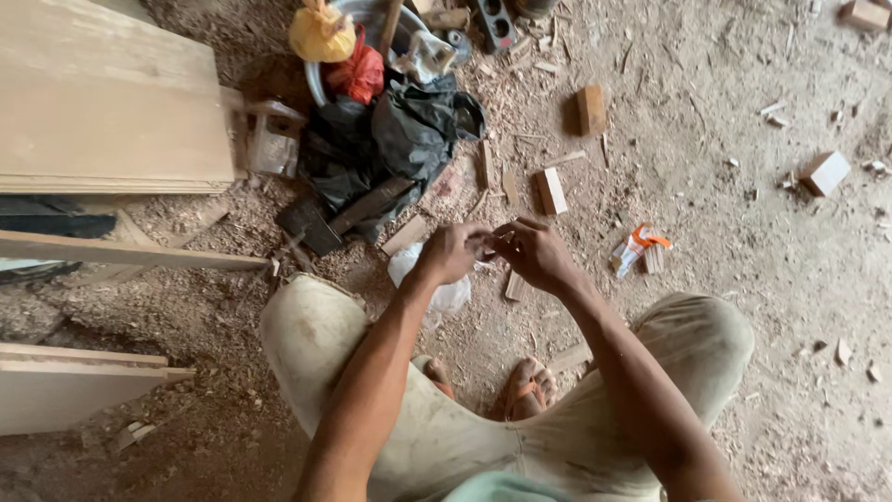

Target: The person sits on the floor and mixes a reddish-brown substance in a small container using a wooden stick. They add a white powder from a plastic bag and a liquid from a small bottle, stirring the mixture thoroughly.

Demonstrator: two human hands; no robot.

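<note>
The person squats over a dirt floor [743,279] strewn with sawdust and offcuts. Both hands meet in front of the knees. The left hand [452,253] and right hand [536,254] are brought fingertip to fingertip around a small item [487,244] held between them, above the floor and just over a white bag [444,290] lying by the left knee.

Grip: the left hand's fingers are curled and pressed together on the item; the right hand's thumb and forefinger pinch toward it from the other side. The item itself is mostly hidden by the fingers. Only a pale sliver shows, too small to identify.

Handling, as a judgement: it looks very light and small, held by fingertips alone with no strain in the wrists. Whether it is stiff or soft cannot be told. A thing this size is easily dropped and would be hard to find again in the sawdust, so a close fingertip pinch at its ends, as shown, suits it.

Surroundings: wood blocks [550,191] lie ahead of the hands, an orange and white packet [637,246] to the right, black bags [400,139] and a metal basin [358,14] beyond, stacked boards [102,102] to the left.
</note>
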